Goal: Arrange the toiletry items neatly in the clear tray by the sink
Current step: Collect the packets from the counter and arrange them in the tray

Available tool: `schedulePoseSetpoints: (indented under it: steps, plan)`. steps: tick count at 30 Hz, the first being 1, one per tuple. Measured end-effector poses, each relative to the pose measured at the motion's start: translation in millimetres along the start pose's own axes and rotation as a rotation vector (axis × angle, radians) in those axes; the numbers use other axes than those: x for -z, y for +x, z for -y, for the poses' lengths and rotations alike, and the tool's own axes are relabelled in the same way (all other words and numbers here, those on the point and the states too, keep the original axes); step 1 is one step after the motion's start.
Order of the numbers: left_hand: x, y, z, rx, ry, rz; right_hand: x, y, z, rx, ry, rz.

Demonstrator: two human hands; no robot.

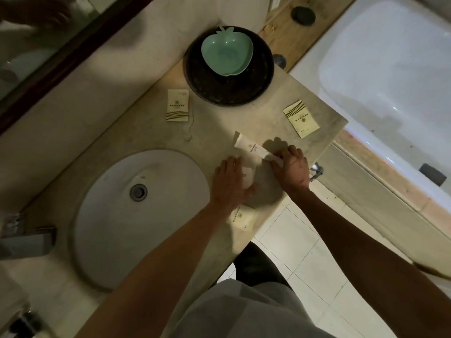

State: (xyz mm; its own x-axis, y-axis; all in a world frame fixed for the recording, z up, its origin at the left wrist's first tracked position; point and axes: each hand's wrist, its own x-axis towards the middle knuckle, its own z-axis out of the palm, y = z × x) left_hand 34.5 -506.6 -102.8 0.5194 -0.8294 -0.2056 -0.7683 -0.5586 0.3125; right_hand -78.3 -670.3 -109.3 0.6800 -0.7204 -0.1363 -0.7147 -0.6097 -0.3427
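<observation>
Right hand (291,167) gripping tube (249,148) near counter edge (324,152), left hand (230,181) flat on packet (247,178).

I can't read any of the print from here. The white tube (251,148), its near end under my right hand (291,167), carries a line of dark characters and a small round emblem along its length, too small and blurred to make out. The cream packet (178,105) far beyond my left hand (229,182) has a row of dark characters above wavy stripes, also unreadable. The packet (301,118) just beyond my right hand shows stripes, a round emblem and fine lettering I can't resolve. The packet (241,218) beside my left wrist bears faint characters and an emblem, equally illegible.
</observation>
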Motion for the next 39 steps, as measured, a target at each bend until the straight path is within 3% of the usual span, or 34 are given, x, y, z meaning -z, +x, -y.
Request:
schedulePoseSetpoints:
  steps: [2, 7, 11, 14, 18, 23, 28, 31, 36, 39]
  plan:
    - [-3, 0, -18, 0.076, 0.056, 0.060, 0, 1, 0, 0.009, 0.004, -0.023]
    - [1, 6, -2, -0.047, 0.041, 0.007, 5, 6, -6, 0.075, -0.010, -0.008]
    - [1, 8, 13, 0.003, -0.017, -0.033, 10, 8, -2, -0.049, -0.033, 0.045]
    - [4, 9, 15, -0.019, 0.000, -0.022, 9, 0, 13, 0.030, -0.028, 0.128]
    - [3, -3, 29, -0.015, -0.016, -0.076, 23, -18, 32, 0.051, 0.027, 0.073]
    - [6, -3, 42, -0.070, -0.024, -0.048, 2, -98, 46, 0.404, -0.036, 0.164]
    - [10, 8, 33, -0.091, -0.025, 0.031, -35, -128, 51, 0.490, -0.081, 0.257]
    - [12, 9, 36, -0.087, -0.005, 0.033, -34, -118, 50, 0.539, -0.099, 0.275]
    - [12, 14, 50, -0.063, -0.003, -0.033, -1, -40, 42, 0.533, -0.076, 0.045]
    - [19, 16, 55, -0.070, 0.024, 0.007, 23, 25, 46, 0.491, -0.126, 0.036]
